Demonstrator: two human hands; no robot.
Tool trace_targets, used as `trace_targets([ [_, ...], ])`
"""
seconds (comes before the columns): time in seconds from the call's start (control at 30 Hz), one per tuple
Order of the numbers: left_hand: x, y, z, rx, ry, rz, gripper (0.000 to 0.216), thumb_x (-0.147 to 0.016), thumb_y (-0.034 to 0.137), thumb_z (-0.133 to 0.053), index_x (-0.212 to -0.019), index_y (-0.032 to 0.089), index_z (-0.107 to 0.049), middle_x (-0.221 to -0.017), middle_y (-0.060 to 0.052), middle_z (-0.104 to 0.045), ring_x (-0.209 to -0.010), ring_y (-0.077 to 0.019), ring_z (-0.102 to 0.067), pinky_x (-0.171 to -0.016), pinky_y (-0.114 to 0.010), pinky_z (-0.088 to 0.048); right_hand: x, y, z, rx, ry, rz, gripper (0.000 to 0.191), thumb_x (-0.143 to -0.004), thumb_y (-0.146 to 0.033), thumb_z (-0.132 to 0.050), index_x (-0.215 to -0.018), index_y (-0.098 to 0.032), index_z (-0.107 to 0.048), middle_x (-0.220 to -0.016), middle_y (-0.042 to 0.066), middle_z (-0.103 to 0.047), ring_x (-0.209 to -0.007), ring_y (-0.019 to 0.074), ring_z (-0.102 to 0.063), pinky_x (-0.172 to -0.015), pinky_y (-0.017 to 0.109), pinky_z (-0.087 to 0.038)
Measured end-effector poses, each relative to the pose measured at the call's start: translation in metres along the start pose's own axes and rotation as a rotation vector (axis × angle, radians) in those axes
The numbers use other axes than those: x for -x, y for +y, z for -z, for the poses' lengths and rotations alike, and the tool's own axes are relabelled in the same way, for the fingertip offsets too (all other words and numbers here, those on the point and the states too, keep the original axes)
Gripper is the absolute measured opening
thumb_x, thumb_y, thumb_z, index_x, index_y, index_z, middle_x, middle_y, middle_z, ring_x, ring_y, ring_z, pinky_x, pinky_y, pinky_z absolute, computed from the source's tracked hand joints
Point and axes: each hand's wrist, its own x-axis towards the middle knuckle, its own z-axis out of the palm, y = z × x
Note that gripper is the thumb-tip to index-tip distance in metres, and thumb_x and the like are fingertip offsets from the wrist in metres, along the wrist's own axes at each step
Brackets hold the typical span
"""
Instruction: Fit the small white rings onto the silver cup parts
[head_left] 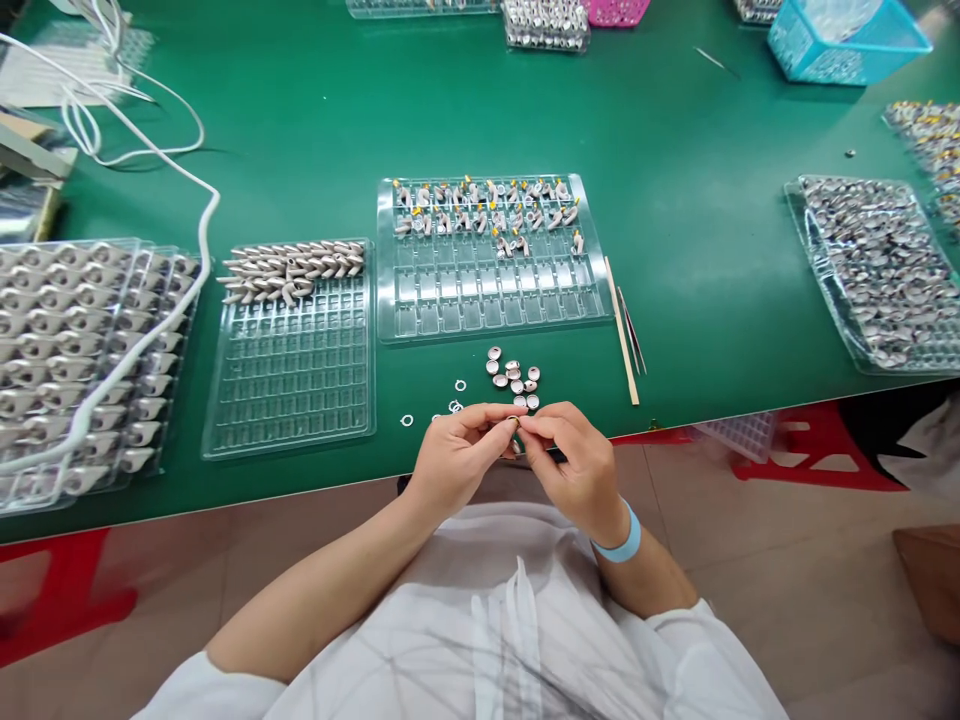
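My left hand [457, 460] and my right hand [574, 465] meet at the near edge of the green table [675, 200], fingertips pinched together on a small metal part [514, 424] between them. Just beyond the fingers lies a small heap of round silver caps [514, 378]. A few tiny white rings [459, 386] lie to its left. Straight ahead stands a clear tray [491, 290] whose far rows hold small grey parts with yellow tips. My right wrist wears a blue band [622, 545].
A clear tray [292, 370] with grey parts in its far rows sits at left, stacked full trays [67, 360] and a white cable [202, 230] further left. A wooden stick and tweezers [626, 335] lie right of centre. A tray of silver parts [885, 265] and a blue basket [847, 40] stand at right.
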Motion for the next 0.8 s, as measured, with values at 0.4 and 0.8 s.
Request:
trace_targets([
  [0.4,0.0004,-0.0029,0.0020,-0.047,0.054,-0.047,0.018,-0.075,0.023,-0.063,-0.084,0.015,-0.077,-0.062,-0.001,-0.068,-0.054,-0.0112,-0.060,-0.053,-0.021,-0.055,0.0033,-0.0022,-0.0047,0.028,0.019,0.031,0.024,-0.086,-0.008,-0.058,-0.104,-0.024,-0.062,-0.086,0.005,-0.064,-0.080,0.0174,-0.063,-0.069,0.033,-0.057],
  [0.8,-0.0027,-0.0079,0.0031,-0.034,0.036,-0.062,0.018,-0.077,0.022,-0.064,-0.088,0.014,-0.076,-0.060,0.000,-0.067,-0.049,-0.0084,-0.056,-0.050,-0.018,-0.051,0.0026,-0.0045,-0.0068,-0.017,0.020,-0.038,0.018,-0.086,-0.010,-0.058,-0.099,-0.021,-0.063,-0.085,0.005,-0.064,-0.076,0.0160,-0.061,-0.065,0.030,-0.055],
])
